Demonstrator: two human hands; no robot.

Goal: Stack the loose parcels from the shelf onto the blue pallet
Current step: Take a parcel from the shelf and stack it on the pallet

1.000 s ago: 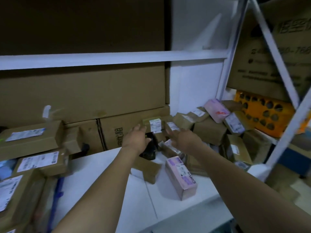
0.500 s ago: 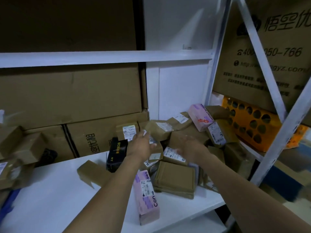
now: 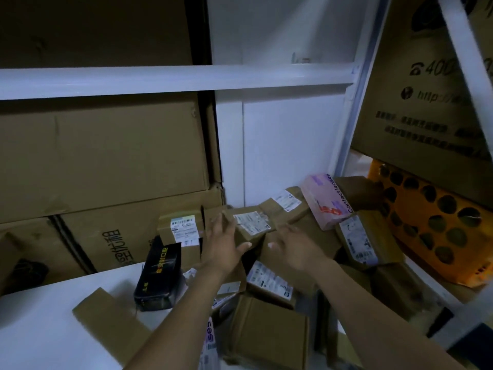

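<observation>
1. Lying atop the heap in the shelf's (image 3: 53, 329) back right corner, a labelled parcel (image 3: 252, 222) sits between both hands.
2. The left hand (image 3: 224, 244) lays straight fingers at its left edge; the right hand (image 3: 293, 248) is spread beside it, grasping nothing.
3. Bare shelf board lies leftward, beyond a black box (image 3: 157, 276).

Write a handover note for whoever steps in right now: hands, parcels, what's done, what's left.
Left hand: open, fingers straight, at the left side of a labelled brown parcel lying on top of others.
Right hand: open, just right of that parcel, holding nothing.
Parcels: heaped on the right of the white shelf; pink box at the back, black box to the left.
Done: nothing lifted; pallet out of view.
Left: grip the parcel, carry it to the pallet, then the rest.
</observation>
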